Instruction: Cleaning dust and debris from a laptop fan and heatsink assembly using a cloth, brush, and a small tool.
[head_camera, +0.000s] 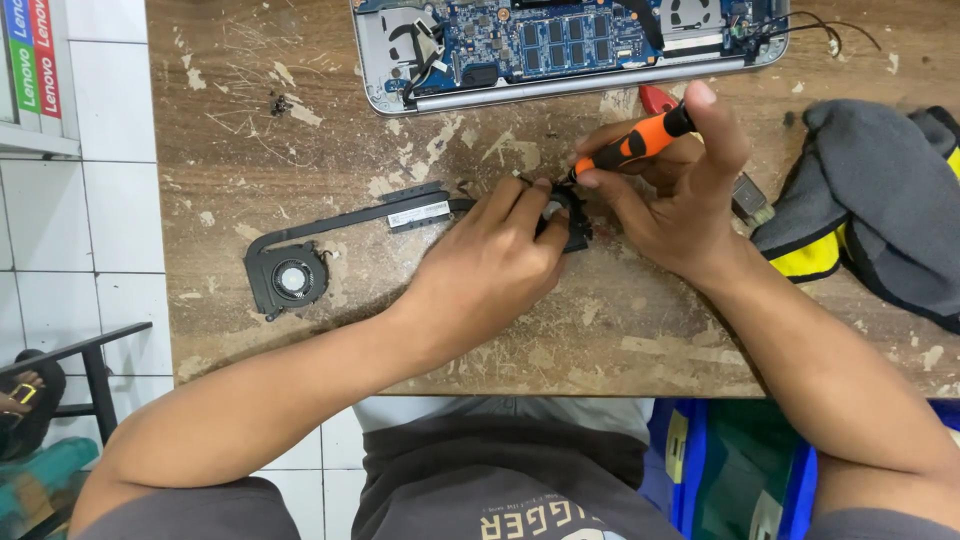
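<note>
At frame centre, the left hand pins a black fan while the right hand grips an orange screwdriver, seemingly working 1 screw; next needs steady turning.

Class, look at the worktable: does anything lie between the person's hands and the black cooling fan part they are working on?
Nothing visible does. The left hand already rests on the fan part, and the right hand holds the orange screwdriver with its tip down at it.

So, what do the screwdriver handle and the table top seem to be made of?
Screwdriver in the right hand: handle looks like orange plastic with black, possibly rubber, grip bands; smooth and matte. Table top: seemingly wood or laminated board, brown surface worn, with pale patches where it has flaked off.
</note>
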